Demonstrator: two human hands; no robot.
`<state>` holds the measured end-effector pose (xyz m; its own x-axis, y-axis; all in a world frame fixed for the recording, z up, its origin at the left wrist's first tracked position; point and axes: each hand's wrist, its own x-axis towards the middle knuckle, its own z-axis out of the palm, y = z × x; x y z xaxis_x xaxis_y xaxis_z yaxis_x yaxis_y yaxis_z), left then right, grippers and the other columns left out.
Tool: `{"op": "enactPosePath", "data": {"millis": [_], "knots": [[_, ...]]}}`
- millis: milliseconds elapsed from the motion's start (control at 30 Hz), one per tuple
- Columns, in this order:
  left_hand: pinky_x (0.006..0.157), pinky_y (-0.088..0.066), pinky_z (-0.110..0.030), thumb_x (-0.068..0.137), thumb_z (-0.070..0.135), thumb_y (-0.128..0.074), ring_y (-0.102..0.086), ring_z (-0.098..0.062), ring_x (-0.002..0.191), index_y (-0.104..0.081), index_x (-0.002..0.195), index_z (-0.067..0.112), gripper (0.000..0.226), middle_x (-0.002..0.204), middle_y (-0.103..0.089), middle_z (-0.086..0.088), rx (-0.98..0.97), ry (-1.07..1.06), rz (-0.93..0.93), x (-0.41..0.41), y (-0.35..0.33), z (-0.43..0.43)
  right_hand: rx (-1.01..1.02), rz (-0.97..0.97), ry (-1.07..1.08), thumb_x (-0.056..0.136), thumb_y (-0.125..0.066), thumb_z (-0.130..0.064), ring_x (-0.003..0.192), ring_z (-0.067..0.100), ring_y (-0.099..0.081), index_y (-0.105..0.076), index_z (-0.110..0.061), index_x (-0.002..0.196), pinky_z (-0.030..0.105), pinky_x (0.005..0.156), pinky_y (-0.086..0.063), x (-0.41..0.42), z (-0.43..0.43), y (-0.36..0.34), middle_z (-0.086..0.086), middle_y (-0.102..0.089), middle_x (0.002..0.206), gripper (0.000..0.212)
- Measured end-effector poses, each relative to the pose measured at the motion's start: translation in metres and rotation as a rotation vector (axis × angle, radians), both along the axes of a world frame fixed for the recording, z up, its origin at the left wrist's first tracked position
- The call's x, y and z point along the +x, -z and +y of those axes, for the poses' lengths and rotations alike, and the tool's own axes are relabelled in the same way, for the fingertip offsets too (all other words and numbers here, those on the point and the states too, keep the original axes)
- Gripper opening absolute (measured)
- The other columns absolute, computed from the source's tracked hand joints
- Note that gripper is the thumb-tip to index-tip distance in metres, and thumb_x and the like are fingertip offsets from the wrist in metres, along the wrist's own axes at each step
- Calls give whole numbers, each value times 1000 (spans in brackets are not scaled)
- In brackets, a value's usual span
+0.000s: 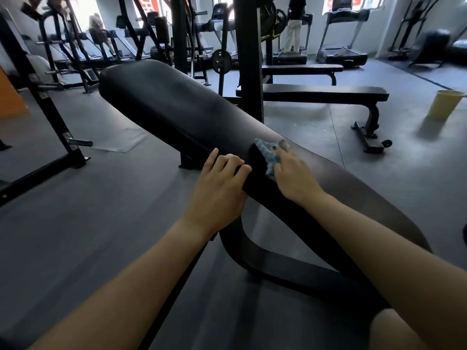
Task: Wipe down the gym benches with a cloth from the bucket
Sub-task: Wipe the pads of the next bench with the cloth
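A long black padded bench (171, 102) runs from the upper left toward the lower right in the head view. My right hand (293, 178) presses a blue-grey cloth (269, 154) flat onto the top of the pad, near its middle. My left hand (219, 188) grips the near side edge of the same pad, fingers curled over it, right beside the cloth. A yellow bucket (446, 104) stands on the floor at the far right, well away from both hands.
Two more flat black benches (326, 93) stand behind, past a black upright post (249, 59). Treadmills and weight racks line the back wall, and a person stands on a treadmill (295, 24). A black frame (53, 117) stands at the left on the grey floor.
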<state>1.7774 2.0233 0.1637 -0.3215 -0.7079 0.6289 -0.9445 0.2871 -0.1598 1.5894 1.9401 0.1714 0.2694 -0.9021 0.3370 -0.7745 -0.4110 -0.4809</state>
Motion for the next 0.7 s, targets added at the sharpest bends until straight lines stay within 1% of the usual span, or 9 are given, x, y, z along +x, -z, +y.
{"op": "enactPosePath", "data": {"millis": [100,167,233,267,333,433,500,633,700], "knots": [[126,-22,-49,84,15,-64,-51,-28,126,-63,125,13,41,128,-60,-6,18,-36,37,-10,1,2,35,33,135,98,-44,-11,135,39,-46,-51,-10,139,43,102,-43,-38,12,20,11,-34,162,42],[126,-22,-48,84,14,-63,-49,-30,130,-61,126,11,42,128,-58,-7,21,-57,56,-16,3,5,66,57,217,96,-48,-10,128,41,-52,-55,-9,133,44,94,-45,-60,20,29,16,-43,155,38],[126,-22,-49,84,14,-65,-45,-32,137,-60,127,11,44,131,-58,-8,22,-74,73,-20,6,7,109,54,278,94,-50,-7,117,42,-57,-58,-6,126,41,83,-43,-71,24,30,22,-56,138,33],[126,-23,-50,83,13,-65,-44,-33,140,-60,128,10,46,133,-58,-9,29,-79,84,-22,7,8,125,56,289,93,-50,-5,113,43,-58,-59,-5,125,41,81,-42,-72,23,26,24,-60,130,33],[124,-26,-53,82,12,-66,-41,-35,143,-58,130,9,49,137,-56,-10,47,-94,105,-24,10,9,174,79,258,93,-49,-4,114,44,-57,-58,-6,130,41,84,-43,-65,13,14,26,-61,128,38],[123,-28,-54,81,14,-69,-40,-35,145,-57,130,9,51,140,-56,-11,67,-111,112,-27,11,9,220,72,123,99,-46,-11,129,42,-47,-51,-5,136,39,97,-39,-35,-1,-7,22,-46,146,38],[122,-28,-55,81,15,-71,-41,-34,145,-57,130,10,51,140,-56,-10,69,-103,107,-26,10,9,150,96,-26,103,-42,-14,141,38,-36,-42,-7,146,39,107,-33,-8,-4,-20,19,-32,158,44],[123,-26,-56,81,13,-68,-37,-34,148,-55,133,10,54,144,-54,-10,100,-97,83,-23,5,9,12,186,-232,105,-38,-12,153,29,-20,-27,-10,158,37,117,-26,16,7,-30,14,-20,166,55],[124,-25,-55,83,13,-67,-36,-33,149,-55,135,11,53,145,-54,-10,106,-103,87,-24,6,11,-2,170,-247,106,-36,-10,154,26,-19,-28,-13,159,37,121,-25,3,14,-20,7,-19,168,54]]}}
